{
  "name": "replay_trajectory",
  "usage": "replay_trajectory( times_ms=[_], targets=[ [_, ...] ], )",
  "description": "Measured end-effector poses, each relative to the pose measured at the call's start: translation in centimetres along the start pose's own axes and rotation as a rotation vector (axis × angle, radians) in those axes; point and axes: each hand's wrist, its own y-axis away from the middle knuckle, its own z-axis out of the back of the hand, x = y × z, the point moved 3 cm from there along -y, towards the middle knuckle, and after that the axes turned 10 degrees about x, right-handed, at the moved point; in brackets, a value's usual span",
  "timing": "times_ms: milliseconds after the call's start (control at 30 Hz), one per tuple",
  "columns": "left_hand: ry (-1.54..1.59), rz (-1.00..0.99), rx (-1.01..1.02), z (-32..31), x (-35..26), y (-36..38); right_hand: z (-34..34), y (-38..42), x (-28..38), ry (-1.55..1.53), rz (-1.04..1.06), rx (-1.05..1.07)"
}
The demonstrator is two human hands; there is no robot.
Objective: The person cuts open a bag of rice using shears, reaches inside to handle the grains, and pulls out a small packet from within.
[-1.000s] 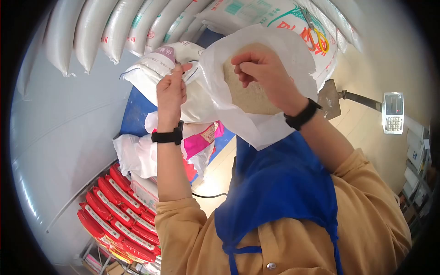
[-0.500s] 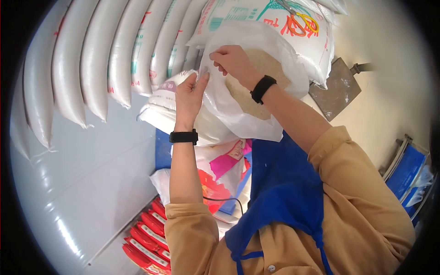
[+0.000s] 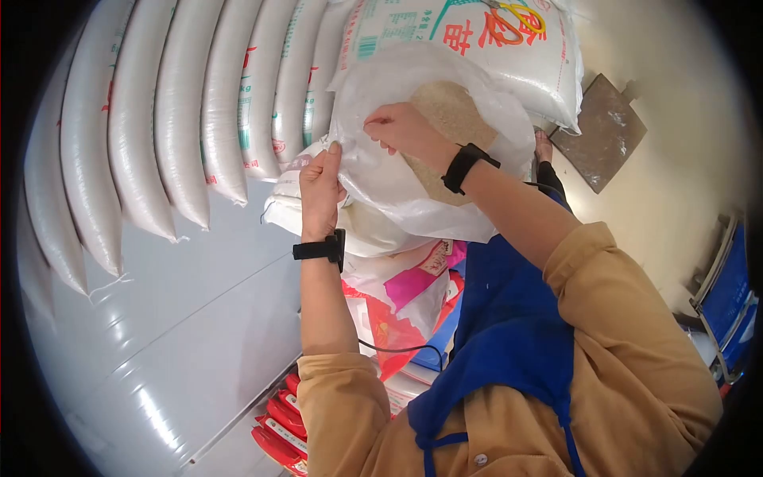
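Observation:
An open white woven sack (image 3: 373,179) stands in front of me, its mouth spread wide. Pale beige grain (image 3: 455,107), looking like rice, lies inside. My left hand (image 3: 320,189) is closed on the left side of the sack's rim, thumb pointing up. Over the mouth of the sack is my right hand (image 3: 409,131), its thumb and fingers pinched together; whatever they hold, if anything, is too small to make out. Scissors (image 3: 513,22) with orange and yellow handles rest on a printed full sack (image 3: 469,52) behind the open one.
Several full white sacks (image 3: 143,119) are stacked along the left. A flat brown metal plate (image 3: 600,133) lies on the floor at right. Red packs (image 3: 282,429) sit low by the wall, and a black cable (image 3: 397,348) runs near my apron. Blue folded frames (image 3: 727,294) stand far right.
The view has shifted a little. My left hand's fingers have curled in more tightly at the rim. My right hand stays pinched over the sack, slightly lower in view.

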Motion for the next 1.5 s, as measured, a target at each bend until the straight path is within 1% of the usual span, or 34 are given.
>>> replay_trajectory(
  times_ms=[100, 200, 300, 400, 500, 700, 800, 900, 1000, 1100, 1200, 1267, 1333, 1367, 1400, 1433, 1467, 1500],
  targets=[
    [0.001, -0.017, 0.005, -0.5, 0.1, 0.2, -0.5, -0.2, 0.0, 0.156, 0.072, -0.047],
    [0.002, -0.009, -0.003, -0.7, 0.0, 0.4, -0.4, -0.8, -0.7, 0.239, 0.188, -0.088],
    [0.029, 0.017, -0.058, -0.3, 1.0, 0.5, 0.5, 1.4, 1.0, -0.026, 0.057, 0.018],
    [0.062, 0.010, -0.078, -0.4, 0.7, 0.5, 1.8, 2.0, 1.2, -0.174, 0.041, 0.041],
    [0.068, 0.001, -0.073, -1.0, 0.5, 0.7, 1.9, 1.8, 1.4, -0.224, 0.041, 0.007],
    [0.011, -0.023, -0.061, -1.1, 0.5, 1.1, -0.3, 0.1, 1.1, -0.168, -0.021, -0.042],
    [-0.021, -0.036, -0.059, -1.3, 0.4, 1.3, -0.8, -0.4, 0.7, -0.089, -0.027, -0.089],
    [-0.054, -0.041, -0.059, -1.3, 0.6, 1.3, -1.0, -1.0, -0.3, -0.032, 0.056, -0.149],
    [-0.081, -0.039, -0.055, -1.2, 0.9, 1.2, -0.9, -1.5, -0.5, 0.086, 0.081, -0.175],
    [-0.071, -0.047, -0.058, -0.8, 0.5, 1.0, 0.0, -1.0, 0.1, -0.059, -0.007, -0.035],
    [-0.035, -0.068, -0.063, -0.1, -0.1, 1.4, 2.3, 4.4, 5.7, 0.305, -0.078, 0.036],
    [0.039, -0.067, -0.066, 0.4, 0.4, 2.0, 5.0, 6.7, 3.5, 0.698, 0.129, 0.210],
    [0.110, -0.046, -0.136, 0.8, 1.0, 3.9, 7.1, 11.9, 3.7, 1.012, -0.087, 0.373],
    [0.144, -0.035, -0.167, 0.6, 1.4, 5.1, 8.3, 14.7, 3.2, 1.126, -0.154, 0.411],
    [0.117, -0.027, -0.152, 0.1, 1.9, 6.5, 9.4, 17.3, 2.8, 1.241, -0.219, 0.447],
    [0.113, -0.036, -0.132, -0.5, 3.3, 7.8, 10.0, 19.7, 2.9, 1.163, -0.271, 0.449],
    [0.096, 0.022, -0.128, -1.8, 4.3, 9.4, 10.3, 21.6, 3.7, 1.145, -0.332, 0.467],
    [0.125, 0.070, -0.111, -3.1, 5.6, 10.8, 10.3, 23.1, 4.8, 1.098, -0.241, 0.428]
  ],
)
